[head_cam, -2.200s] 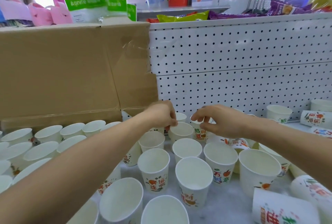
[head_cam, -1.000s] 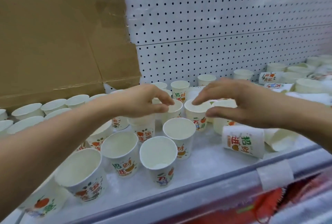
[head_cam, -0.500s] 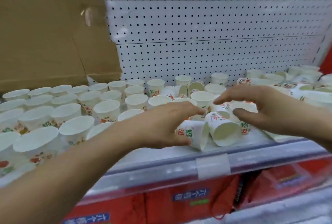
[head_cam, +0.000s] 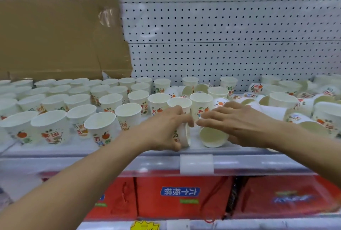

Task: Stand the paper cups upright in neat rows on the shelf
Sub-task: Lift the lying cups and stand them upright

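On the white shelf (head_cam: 55,149), paper cups (head_cam: 49,128) stand before pegboard (head_cam: 221,45).
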Motion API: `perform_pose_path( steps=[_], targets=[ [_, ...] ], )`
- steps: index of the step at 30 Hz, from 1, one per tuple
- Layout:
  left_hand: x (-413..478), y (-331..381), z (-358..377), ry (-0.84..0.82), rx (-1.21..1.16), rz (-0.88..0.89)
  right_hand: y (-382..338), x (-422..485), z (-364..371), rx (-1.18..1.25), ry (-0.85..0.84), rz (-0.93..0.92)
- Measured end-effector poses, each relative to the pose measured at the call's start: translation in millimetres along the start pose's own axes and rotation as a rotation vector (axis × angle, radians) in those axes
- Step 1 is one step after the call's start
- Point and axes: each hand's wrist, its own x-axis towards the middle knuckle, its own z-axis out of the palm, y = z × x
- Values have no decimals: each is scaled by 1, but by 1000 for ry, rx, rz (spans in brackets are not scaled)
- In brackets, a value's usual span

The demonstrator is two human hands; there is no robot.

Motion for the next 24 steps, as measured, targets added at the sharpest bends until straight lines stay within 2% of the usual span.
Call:
perform_pose_path(
  steps=[4, 8, 10, 12, 14, 17, 20, 24],
  targets=[
    [-8, -11, -6, 162, -148, -128, -2, 4, 0, 10, 4, -51],
    [-20, -24, -19, 166, -282, -201, 3, 11, 5, 0, 103, -79],
    [-23, -25, -24, 135, -215, -204, 4, 14, 6, 80, 156, -30],
    [-25, -25, -28, 116, -120, -205, 2, 17, 5, 283, 198, 82],
    [-27, -25, -33, 98, -36, -231, -2, 22, 2, 550, 179, 212],
    [-32, -27, -43, 83, 50, -265, -8, 34, -7, 849, 124, 296],
    [-37, -32, -48, 29, 162, -286, -15, 43, -12, 942, 70, 351],
    [-45, -35, -50, -42, 221, -300, -18, 45, -13, 898, -2, 352]
  ],
)
